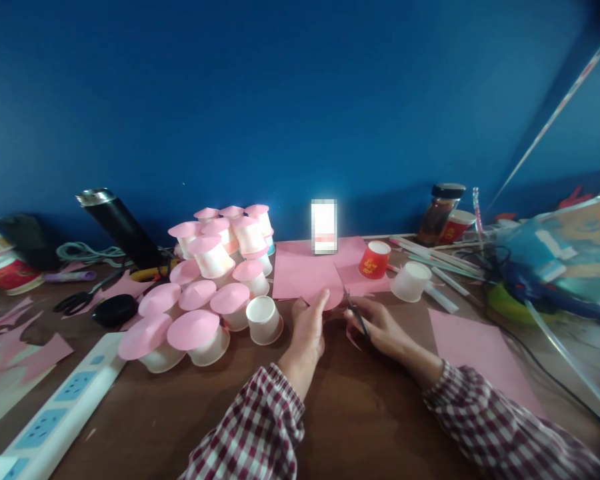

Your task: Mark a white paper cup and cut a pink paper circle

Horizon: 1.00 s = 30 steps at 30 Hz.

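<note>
Right now the brown desk (360, 413) is crowded. Largest on it is the heap of white paper cups capped with pink discs (205, 287), left of the hands. A white power strip (65, 407) lies at the left edge, and pink paper sheets (305, 267) spread behind the hands. A red cup (375, 259) carries yellow writing too blurred to read; a plain white cup (411, 281) stands beside it. The left hand (307, 328) pinches a small pink piece (330, 299), its grip closed on the edge. The right hand (380, 327) is wrapped around scissors (353, 307), blades at that piece.
</note>
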Available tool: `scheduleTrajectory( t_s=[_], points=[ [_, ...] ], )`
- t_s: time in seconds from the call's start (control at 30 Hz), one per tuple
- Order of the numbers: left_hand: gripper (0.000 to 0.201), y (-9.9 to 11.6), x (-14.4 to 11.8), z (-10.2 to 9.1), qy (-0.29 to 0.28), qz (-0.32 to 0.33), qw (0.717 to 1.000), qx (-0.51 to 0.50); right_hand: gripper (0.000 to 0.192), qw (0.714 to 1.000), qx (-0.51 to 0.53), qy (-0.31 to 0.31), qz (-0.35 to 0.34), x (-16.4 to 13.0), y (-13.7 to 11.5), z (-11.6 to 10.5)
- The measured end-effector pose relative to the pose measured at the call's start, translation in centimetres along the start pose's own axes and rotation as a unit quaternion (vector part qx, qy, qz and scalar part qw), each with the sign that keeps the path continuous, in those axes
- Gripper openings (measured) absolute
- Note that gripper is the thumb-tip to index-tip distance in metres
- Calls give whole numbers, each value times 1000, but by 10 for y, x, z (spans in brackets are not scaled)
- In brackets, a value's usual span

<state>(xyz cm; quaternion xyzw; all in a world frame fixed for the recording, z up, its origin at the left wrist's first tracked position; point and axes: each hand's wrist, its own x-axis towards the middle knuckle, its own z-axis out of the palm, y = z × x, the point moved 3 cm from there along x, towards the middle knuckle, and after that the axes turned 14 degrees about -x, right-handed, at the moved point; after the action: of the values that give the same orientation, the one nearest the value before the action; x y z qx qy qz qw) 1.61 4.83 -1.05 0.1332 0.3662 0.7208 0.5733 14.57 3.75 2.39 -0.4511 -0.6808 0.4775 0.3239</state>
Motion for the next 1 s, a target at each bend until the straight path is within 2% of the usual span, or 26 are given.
scheduleTrajectory(
  t_s=[0.2, 0.57, 1.0],
  points=[
    [46, -3, 2, -4, 17, -6, 1000, 11, 48, 1000, 19, -8, 0, -1, 1, 0],
    [47, 1, -2, 1, 4, -2, 1000, -5, 49, 999, 42, -13, 11, 1, 6, 2],
    [43, 3, -4, 5, -11, -14, 1000, -10, 46, 999, -34, -1, -10, 0, 4, -2]
  ],
)
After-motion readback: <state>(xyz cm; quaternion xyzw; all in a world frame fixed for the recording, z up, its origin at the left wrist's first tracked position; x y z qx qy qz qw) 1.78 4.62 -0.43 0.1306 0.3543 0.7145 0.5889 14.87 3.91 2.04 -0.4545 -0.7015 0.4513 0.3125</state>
